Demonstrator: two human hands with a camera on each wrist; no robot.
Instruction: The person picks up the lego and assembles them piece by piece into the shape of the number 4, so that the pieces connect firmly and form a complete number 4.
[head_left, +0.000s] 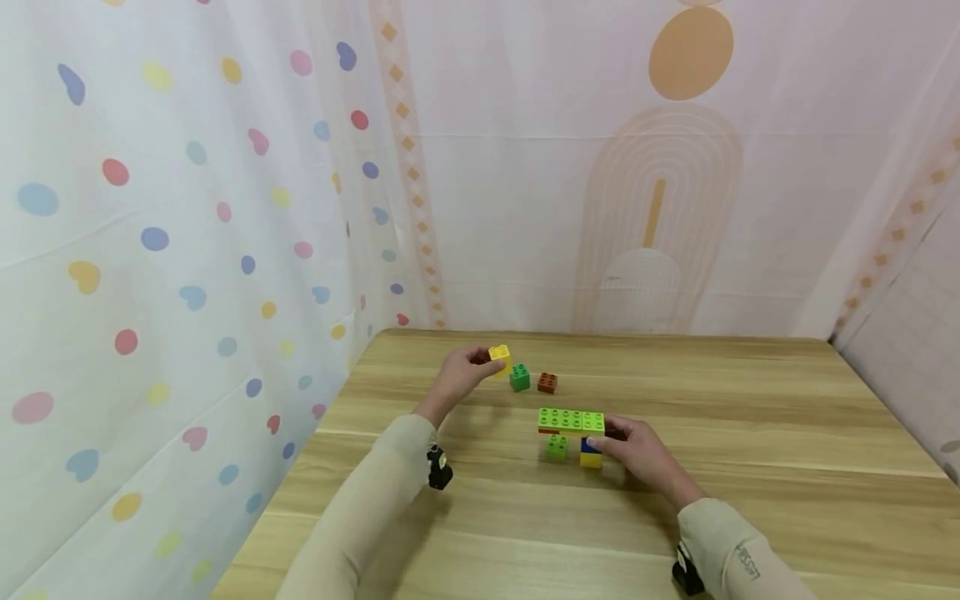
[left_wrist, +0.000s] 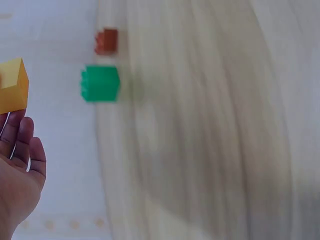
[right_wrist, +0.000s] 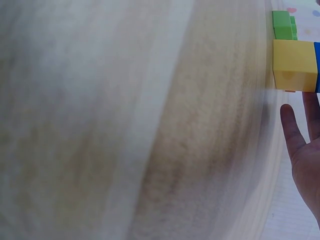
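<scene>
My left hand (head_left: 462, 377) pinches a yellow toy building brick (head_left: 501, 365) above the table's far left part, beside a green brick (head_left: 520, 378). In the left wrist view, this yellow brick (left_wrist: 15, 87) is cut off by the left edge. My right hand (head_left: 643, 454) grips the right end of a brick assembly (head_left: 561, 422). Lime bricks form its top, with red and yellow below; a blue brick and a yellow brick (right_wrist: 295, 65) hang under its right end. A small lime brick (head_left: 557, 447) shows below the assembly; whether they join, I cannot tell.
A red-brown brick (head_left: 547, 382) lies right of the green one on the wooden table (head_left: 750, 417). Patterned curtains (head_left: 510, 208) hang behind the table and on its left. Each wrist carries a small black device (head_left: 440, 468).
</scene>
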